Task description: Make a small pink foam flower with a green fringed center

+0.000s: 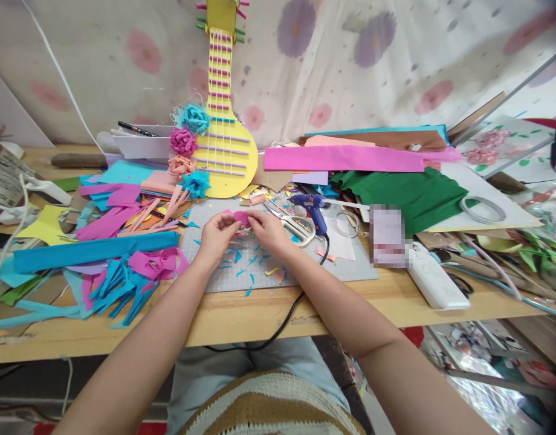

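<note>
Over the grey cutting mat [223,279], my left hand [220,235] and my right hand [269,231] meet with their fingertips on a small magenta paper piece [240,217]. Both hands are closed in a pinch on it, one at each side. Small blue scraps [235,255] lie scattered on the mat below. Just right of my right hand are scissors [300,228] with pale handles, and a blue glue gun [315,212] lies beside them. Behind my hands stands a yellow paper lute [232,163] with paper flowers [184,142] along its left side.
Cut paper strips and a blue folded strip [96,251] cover the left side. A pink paper strip [341,159] and green paper [396,193] lie at the back right. A black cord [290,314] crosses the table's front edge. A white power bank-like device [436,278] lies right.
</note>
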`<state>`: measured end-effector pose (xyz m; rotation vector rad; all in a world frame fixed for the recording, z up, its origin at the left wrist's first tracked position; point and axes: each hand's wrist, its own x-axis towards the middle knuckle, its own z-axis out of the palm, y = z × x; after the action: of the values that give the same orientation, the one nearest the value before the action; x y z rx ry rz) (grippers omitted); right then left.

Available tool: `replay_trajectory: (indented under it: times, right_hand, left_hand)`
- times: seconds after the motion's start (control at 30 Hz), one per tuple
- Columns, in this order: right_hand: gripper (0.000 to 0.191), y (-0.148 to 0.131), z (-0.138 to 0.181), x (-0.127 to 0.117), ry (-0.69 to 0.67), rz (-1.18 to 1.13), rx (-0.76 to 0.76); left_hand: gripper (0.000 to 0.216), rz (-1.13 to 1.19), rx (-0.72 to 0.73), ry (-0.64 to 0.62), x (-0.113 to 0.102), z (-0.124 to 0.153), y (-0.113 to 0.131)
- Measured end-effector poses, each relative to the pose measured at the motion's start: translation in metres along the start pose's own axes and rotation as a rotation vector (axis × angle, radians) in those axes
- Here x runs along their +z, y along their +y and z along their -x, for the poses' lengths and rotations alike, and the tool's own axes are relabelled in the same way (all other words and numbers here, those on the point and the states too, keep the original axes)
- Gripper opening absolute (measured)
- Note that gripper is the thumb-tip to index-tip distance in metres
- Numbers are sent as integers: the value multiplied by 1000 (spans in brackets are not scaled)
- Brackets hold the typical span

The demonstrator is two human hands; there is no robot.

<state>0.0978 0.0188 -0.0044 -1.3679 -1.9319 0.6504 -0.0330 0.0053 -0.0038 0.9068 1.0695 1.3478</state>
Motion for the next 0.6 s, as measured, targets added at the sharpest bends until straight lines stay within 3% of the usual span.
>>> replay_trajectory:
  times: [0.6]
  right_hand:
    - [33,2,-3,3,11,-104,30]
  left_hand:
    - [30,34,-39,-6,-1,-1,-2]
